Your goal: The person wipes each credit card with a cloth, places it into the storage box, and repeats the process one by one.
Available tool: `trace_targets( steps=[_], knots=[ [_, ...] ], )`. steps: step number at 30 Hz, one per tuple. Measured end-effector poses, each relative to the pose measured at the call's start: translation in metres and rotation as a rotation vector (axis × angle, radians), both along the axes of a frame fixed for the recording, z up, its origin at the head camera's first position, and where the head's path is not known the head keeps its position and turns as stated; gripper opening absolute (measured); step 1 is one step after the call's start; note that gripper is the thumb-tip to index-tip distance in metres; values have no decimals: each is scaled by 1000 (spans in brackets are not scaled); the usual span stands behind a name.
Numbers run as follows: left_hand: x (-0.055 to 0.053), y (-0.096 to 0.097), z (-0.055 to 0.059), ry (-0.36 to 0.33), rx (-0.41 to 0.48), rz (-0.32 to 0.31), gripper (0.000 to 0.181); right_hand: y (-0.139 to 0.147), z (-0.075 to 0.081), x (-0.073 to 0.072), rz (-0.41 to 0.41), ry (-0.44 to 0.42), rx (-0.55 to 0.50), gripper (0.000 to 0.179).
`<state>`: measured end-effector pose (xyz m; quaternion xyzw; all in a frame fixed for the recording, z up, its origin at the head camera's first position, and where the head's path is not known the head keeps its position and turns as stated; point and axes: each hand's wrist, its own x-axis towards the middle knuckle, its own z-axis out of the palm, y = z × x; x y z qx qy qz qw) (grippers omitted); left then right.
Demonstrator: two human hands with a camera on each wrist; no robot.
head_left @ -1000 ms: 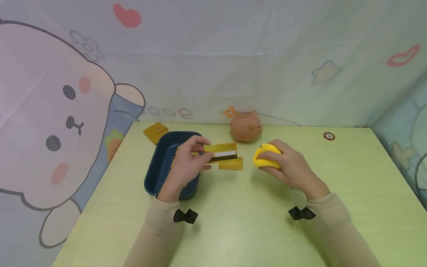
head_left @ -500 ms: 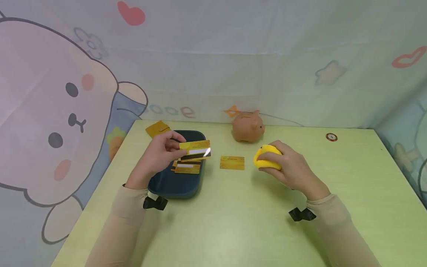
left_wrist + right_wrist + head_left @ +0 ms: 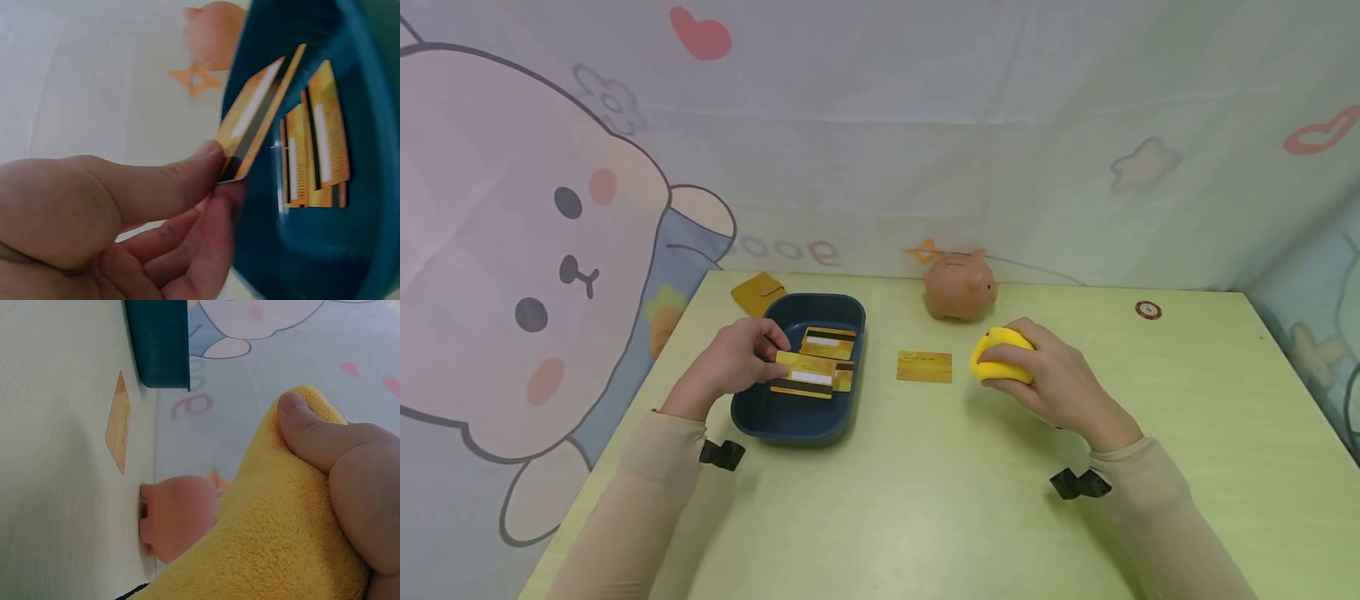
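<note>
My left hand [image 3: 737,358] pinches a gold bank card [image 3: 797,367] between thumb and fingers, over the dark blue tray [image 3: 797,433]. In the left wrist view the card [image 3: 253,112] tilts with its black stripe and white strip showing. Several more gold cards [image 3: 328,125] lie overlapping on the tray floor. My right hand [image 3: 1056,371] grips a bunched yellow fleecy cloth [image 3: 1000,337], held over the table. Close up in the right wrist view, the thumb presses into the cloth's [image 3: 269,519] fuzzy surface, and a bit of black trim shows at the bottom.
One gold card [image 3: 924,367] lies face up on the table between tray and right hand. A piggy bank [image 3: 957,290] stands at the back. A mustard wallet [image 3: 756,295] lies behind the tray, and a red-rimmed chip [image 3: 1148,310] at the back right.
My left hand has moved left and down with its card, from beside the single table card to over the tray. My right hand keeps its hold on the cloth, nearly still.
</note>
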<state>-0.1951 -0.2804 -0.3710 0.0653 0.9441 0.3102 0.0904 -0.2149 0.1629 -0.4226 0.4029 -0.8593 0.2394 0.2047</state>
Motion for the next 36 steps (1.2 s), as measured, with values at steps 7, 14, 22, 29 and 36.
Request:
trace_targets(
  steps=[7,14,22,29,36],
  knots=[
    [-2,9,-8,-75,-86,-50,25,-1,1,1,4,6,3,32],
    [-5,15,-19,-136,-163,-63,16,-1,0,1,-2,2,2,31],
    [-5,26,-18,-157,-354,-107,10,0,1,1,-7,-1,1,31],
    [-6,27,-22,-194,-421,-138,5,0,2,1,-11,3,8,31],
    [-6,28,-25,-221,-424,-109,3,0,2,1,-9,6,6,31]
  ],
)
